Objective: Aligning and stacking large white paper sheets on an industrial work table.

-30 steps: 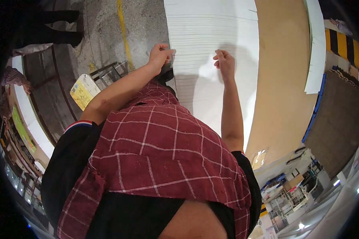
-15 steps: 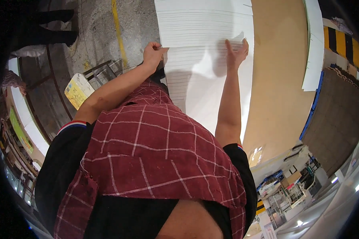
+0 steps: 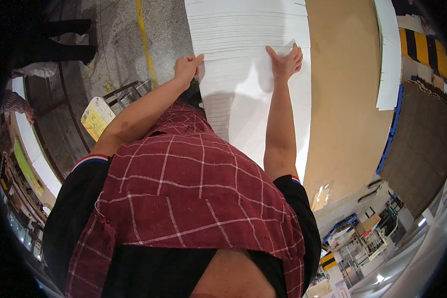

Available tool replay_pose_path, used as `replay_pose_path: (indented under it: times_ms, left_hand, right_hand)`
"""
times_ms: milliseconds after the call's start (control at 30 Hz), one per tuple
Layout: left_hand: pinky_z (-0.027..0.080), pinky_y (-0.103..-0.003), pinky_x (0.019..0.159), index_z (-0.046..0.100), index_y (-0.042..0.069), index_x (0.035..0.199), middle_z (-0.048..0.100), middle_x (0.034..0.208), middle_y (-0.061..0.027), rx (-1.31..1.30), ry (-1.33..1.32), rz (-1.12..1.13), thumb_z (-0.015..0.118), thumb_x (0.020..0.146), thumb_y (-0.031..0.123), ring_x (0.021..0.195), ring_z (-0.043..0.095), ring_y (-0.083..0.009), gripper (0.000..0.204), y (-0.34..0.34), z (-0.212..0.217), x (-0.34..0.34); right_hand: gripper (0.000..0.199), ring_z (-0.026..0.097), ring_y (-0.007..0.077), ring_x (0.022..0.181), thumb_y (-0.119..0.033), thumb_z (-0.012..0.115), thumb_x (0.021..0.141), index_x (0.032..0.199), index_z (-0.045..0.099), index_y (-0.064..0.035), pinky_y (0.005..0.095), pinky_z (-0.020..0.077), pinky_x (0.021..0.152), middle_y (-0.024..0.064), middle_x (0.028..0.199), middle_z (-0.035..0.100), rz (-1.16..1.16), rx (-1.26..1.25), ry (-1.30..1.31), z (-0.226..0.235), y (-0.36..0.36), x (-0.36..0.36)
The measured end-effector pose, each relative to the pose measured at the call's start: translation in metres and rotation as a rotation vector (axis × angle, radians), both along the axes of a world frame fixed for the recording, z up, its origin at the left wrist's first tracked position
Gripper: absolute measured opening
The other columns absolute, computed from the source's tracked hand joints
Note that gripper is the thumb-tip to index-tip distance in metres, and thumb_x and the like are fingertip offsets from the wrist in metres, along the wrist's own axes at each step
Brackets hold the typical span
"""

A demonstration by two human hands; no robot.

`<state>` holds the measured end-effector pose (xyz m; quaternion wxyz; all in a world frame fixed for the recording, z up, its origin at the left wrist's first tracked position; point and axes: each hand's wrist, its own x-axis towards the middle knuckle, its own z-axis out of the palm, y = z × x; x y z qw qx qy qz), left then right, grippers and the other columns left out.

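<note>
Overlapping white sheets (image 3: 253, 116) with thin parallel lines lie in a long stack in front of me, on a brown board-like surface. At the stack's left edge my left hand (image 3: 186, 69) is closed, thumb and fingers pinching the edge of a white sheet. My right hand (image 3: 285, 62) is over the sheets near their right edge, thumb and fingers spread with nothing gripped. Whether its fingertips touch the paper I cannot tell. Shadows of my hand and body fall across the sheets.
The brown surface (image 3: 347, 99) runs along the right of the stack. More white sheets (image 3: 390, 59) lie beyond it, beside a blue edge (image 3: 392, 129). A yellow-and-white stool-like seat (image 3: 98, 116) stands at my left. Another person's dark-clothed legs (image 3: 59, 42) show at the far left.
My right hand has shifted slightly left from the sheets' right edge, its fingers still spread. My left hand still pinches at the left edge. The whole view has moved slightly.
</note>
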<state>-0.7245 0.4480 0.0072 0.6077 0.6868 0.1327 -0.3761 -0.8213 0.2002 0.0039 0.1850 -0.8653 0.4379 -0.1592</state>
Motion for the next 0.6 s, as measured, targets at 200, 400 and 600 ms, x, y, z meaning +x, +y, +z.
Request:
replay_pose_path:
  times_ms: [200,400,600]
  left_hand:
    - [0.035,-0.022,0.041,0.045,0.003,0.082,0.046,0.062,-0.0016,-0.071,-0.111,0.161,0.062,0.066,0.008,0.049,0.043,-0.0091,0.024,0.005,-0.005,-0.009]
    - [0.036,-0.024,0.043,0.044,0.003,0.082,0.043,0.061,-0.0003,0.145,-0.224,0.101,0.065,0.062,0.011,0.052,0.043,-0.0098,0.029,-0.005,-0.006,0.001]
    - [0.033,-0.022,0.042,0.05,0.005,0.061,0.044,0.055,0.002,-0.11,-0.135,-0.208,0.064,0.067,0.021,0.047,0.041,-0.0077,0.022,0.007,0.007,0.006]
  right_hand:
    - [0.091,0.015,0.0278,0.117,-0.051,0.068,0.05,0.119,0.028,-0.0063,0.0426,0.0113,0.094,0.0144,0.124,0.024,-0.008,0.139,-0.057,0.008,-0.003,0.003]
    - [0.089,0.017,0.0295,0.116,-0.049,0.068,0.051,0.118,0.029,-0.0047,0.0435,0.011,0.093,0.0145,0.121,0.026,-0.044,0.081,-0.062,0.004,-0.002,0.006]
    - [0.088,0.017,0.0282,0.116,-0.048,0.069,0.051,0.117,0.029,-0.0047,0.0431,0.0112,0.093,0.0137,0.121,0.026,-0.02,0.003,-0.032,0.001,0.001,0.005]
